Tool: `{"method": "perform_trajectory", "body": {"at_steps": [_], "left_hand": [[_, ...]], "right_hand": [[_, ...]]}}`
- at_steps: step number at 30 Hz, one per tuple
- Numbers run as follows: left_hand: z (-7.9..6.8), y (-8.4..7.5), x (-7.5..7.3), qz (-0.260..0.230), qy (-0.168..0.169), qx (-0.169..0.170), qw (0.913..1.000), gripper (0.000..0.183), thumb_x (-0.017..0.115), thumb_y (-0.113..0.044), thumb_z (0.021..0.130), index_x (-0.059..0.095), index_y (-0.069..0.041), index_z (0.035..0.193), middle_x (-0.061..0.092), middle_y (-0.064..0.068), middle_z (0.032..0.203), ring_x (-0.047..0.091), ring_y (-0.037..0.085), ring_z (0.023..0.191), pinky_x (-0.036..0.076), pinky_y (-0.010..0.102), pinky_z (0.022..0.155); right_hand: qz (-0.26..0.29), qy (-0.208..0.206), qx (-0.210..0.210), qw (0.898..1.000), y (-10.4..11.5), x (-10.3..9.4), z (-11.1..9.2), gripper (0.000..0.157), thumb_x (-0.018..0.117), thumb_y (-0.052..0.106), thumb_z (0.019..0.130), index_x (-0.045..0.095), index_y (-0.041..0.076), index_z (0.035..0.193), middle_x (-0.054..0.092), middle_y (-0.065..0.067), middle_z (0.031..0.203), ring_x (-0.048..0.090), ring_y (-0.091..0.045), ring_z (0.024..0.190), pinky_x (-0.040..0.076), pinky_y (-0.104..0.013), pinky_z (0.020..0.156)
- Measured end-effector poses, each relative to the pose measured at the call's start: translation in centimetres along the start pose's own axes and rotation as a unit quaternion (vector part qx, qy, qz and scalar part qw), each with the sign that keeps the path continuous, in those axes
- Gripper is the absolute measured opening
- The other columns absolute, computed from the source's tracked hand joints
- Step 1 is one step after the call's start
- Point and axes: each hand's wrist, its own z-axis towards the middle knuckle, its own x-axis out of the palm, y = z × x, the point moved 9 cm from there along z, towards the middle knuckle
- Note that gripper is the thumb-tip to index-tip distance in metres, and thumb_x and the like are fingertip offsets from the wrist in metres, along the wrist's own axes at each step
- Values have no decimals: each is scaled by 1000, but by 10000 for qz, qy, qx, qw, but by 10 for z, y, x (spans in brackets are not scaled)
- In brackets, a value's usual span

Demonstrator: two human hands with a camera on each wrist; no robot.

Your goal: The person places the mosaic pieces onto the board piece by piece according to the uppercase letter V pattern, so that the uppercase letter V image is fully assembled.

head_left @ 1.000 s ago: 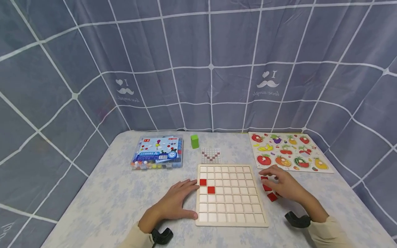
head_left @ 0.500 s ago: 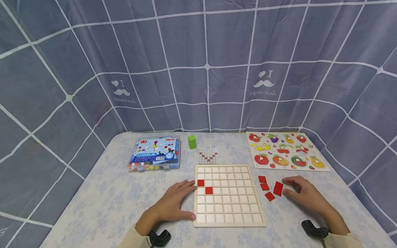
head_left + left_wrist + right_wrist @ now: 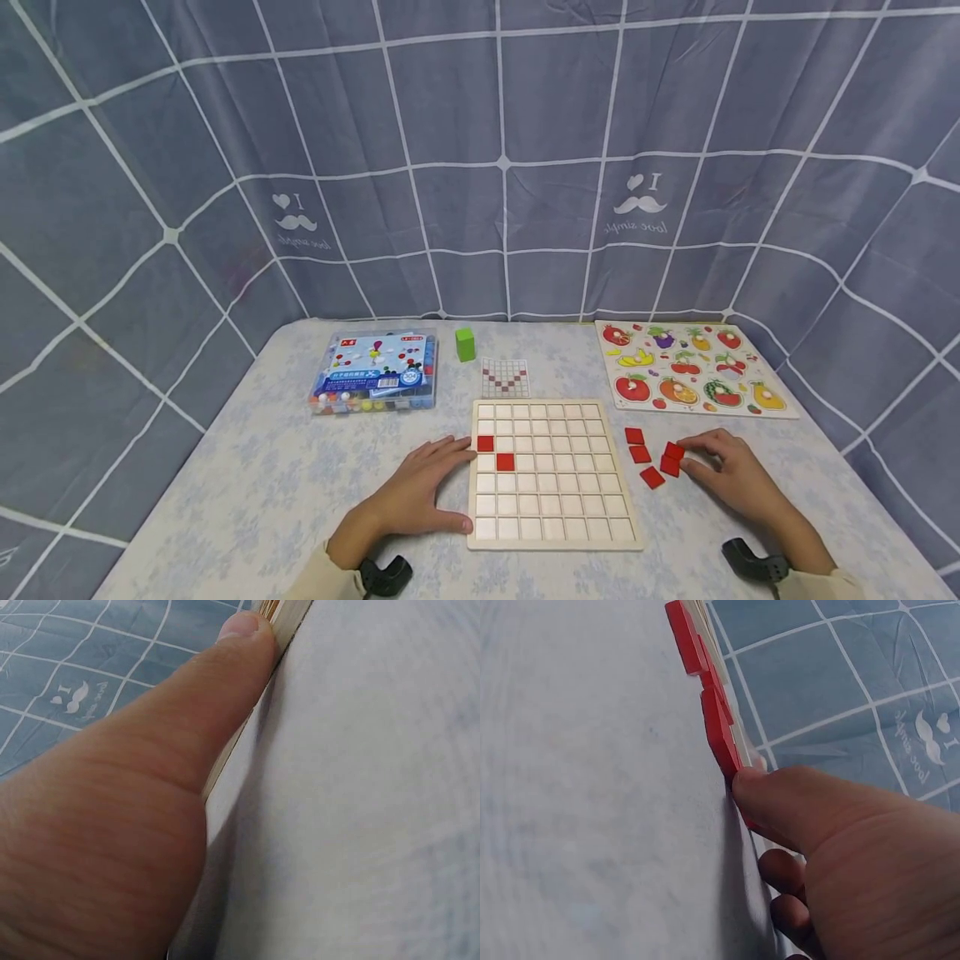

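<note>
The wooden grid board (image 3: 555, 546) lies flat on the table, with two red square tiles, one (image 3: 485, 443) at its left edge and another (image 3: 506, 462) diagonally below. My left hand (image 3: 420, 492) rests at the board's left side, thumb and fingertips touching its edge; in the left wrist view the thumb (image 3: 240, 645) presses on the rim. Right of the board lie several loose red tiles (image 3: 640, 454). My right hand (image 3: 731, 471) pinches a red tile (image 3: 673, 451) between thumb and index finger; it overlaps another. The right wrist view shows the thumb (image 3: 772, 791) on red.
Behind the board lies a small pattern card (image 3: 505, 377) with a red V of squares. A green block (image 3: 465, 344) stands beside a clear plastic box (image 3: 375, 371) of coloured pieces. A fruit puzzle board (image 3: 697, 367) is at the back right, before a blue curtain (image 3: 562, 208).
My right hand first drew back rightward from the loose tiles, uncovering them, then came slightly left onto the upper tile of the overlapping pair, which has turned a little. The left hand stays at the board.
</note>
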Motion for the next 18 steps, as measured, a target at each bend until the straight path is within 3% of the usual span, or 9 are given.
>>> {"method": "perform_trajectory", "body": {"at_steps": [18], "left_hand": [[0, 0, 0, 28, -26, -15, 10000, 94, 75, -70, 78, 46, -20, 152, 34, -3, 161, 22, 28, 150, 17, 59, 118]], "right_hand": [[-118, -120, 90, 9998, -1, -2, 1, 30, 79, 6, 85, 72, -3, 113, 65, -14, 105, 59, -38, 102, 49, -58, 88]]}}
